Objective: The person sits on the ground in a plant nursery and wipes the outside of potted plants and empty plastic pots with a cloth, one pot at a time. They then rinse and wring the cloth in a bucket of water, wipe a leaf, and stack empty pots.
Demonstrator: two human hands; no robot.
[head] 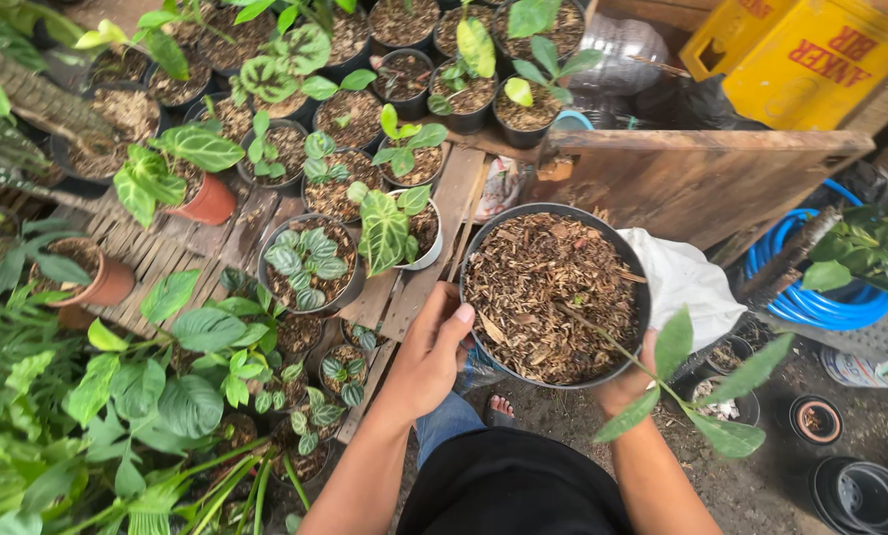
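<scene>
A large black pot [483, 240] filled with brown bark mulch is held up in front of me. My left hand [430, 352] grips its near-left rim, thumb over the edge. My right hand [630, 381] holds the near-right side from below, mostly hidden under the pot. A thin-stemmed plant [674, 347] with a few green leaves leans out of the mulch toward the lower right. A white bag [686, 282] lies right behind the pot's right side.
Many small potted plants [305, 263] crowd a wooden slatted bench at the left and back. A wooden board [701, 178], a yellow crate [800, 59] and a blue hose [810, 297] stand at the right. Empty black pots [860, 490] sit on the ground.
</scene>
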